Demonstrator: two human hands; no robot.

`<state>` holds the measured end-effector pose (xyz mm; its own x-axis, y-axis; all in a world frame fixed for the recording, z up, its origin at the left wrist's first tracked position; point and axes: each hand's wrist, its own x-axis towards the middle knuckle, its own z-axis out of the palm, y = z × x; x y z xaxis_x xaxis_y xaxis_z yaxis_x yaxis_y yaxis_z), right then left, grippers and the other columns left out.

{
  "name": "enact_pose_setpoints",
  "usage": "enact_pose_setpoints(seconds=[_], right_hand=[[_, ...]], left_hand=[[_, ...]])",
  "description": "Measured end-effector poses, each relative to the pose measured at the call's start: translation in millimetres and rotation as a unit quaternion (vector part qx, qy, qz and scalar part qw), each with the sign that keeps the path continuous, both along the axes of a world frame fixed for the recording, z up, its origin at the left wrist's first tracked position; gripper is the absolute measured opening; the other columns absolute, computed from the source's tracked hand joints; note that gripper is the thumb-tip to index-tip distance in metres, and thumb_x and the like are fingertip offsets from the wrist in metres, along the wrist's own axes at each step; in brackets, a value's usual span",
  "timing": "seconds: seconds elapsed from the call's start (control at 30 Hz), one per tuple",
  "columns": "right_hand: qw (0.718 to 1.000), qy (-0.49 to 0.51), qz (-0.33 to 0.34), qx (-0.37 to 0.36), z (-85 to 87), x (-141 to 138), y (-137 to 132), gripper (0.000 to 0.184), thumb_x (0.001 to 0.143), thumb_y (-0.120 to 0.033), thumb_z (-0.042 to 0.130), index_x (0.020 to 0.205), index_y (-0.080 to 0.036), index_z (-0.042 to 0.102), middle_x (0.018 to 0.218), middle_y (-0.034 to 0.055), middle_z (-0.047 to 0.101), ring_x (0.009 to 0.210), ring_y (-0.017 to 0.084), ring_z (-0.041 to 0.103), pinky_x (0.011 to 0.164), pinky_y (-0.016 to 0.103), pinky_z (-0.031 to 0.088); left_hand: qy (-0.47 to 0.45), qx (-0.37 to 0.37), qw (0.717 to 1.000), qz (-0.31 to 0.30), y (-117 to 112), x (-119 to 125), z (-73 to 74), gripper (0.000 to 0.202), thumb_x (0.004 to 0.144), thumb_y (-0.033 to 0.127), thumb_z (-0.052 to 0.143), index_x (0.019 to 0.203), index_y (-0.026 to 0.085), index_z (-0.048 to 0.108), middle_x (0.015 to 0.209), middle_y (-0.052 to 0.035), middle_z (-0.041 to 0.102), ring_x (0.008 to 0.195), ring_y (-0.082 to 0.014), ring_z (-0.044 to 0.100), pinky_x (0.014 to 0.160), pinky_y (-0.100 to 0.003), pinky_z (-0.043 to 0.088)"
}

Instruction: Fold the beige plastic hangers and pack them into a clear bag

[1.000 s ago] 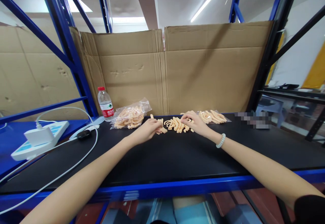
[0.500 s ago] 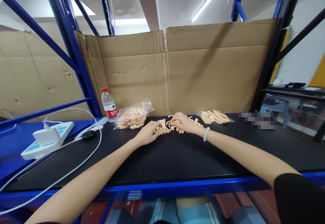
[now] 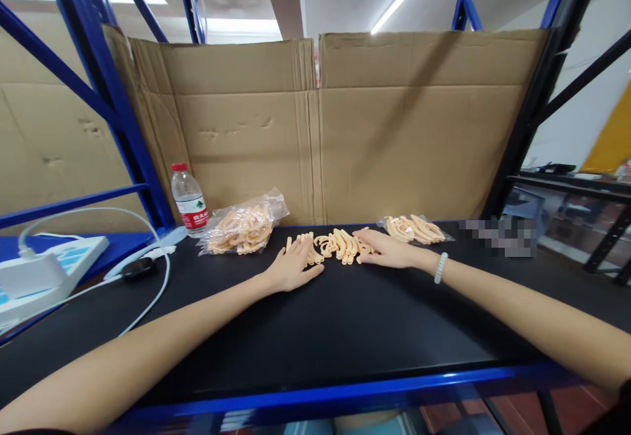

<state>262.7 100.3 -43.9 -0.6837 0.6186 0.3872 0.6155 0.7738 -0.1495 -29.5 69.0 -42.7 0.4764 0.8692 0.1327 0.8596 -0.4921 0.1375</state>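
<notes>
A loose pile of pale orange curved plastic pieces (image 3: 338, 244) lies on the black bench top (image 3: 345, 330) between my hands. My left hand (image 3: 293, 267) lies flat and open on the bench, its fingertips on the left part of the pile. My right hand (image 3: 387, 251) rests flat and open at the right edge of the pile, a white bead bracelet on its wrist. A clear bag of the same pieces (image 3: 241, 226) lies to the left, and another clear bag (image 3: 413, 228) to the right.
A water bottle with a red cap (image 3: 188, 200) stands at the back left by a blue rack post. A white power strip (image 3: 34, 274) with white cables and a black plug (image 3: 137, 268) lies at left. A cardboard wall (image 3: 320, 126) closes the back.
Both hands have gone from pinching at the pieces to lying flat beside the pile. The camera has shifted, so the power strip sits further left.
</notes>
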Motion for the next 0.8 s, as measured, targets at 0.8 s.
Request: enact_pose_setpoints(seconds=[0.8], right_hand=[[0.989, -0.030, -0.141, 0.036, -8.7, -5, -32, 0.021, 0.091, -0.038, 0.044, 0.091, -0.021, 0.055, 0.100, 0.0087, 0.053, 0.095, 0.024, 0.049, 0.083, 0.041, 0.039]], left_hand=[[-0.036, 0.061, 0.993, -0.095, 18, -24, -0.5, 0.046, 0.090, 0.050, 0.040, 0.117, 0.015, 0.050, 0.136, -0.0165, 0.045, 0.129, -0.0298, 0.040, 0.106, -0.047, 0.033]])
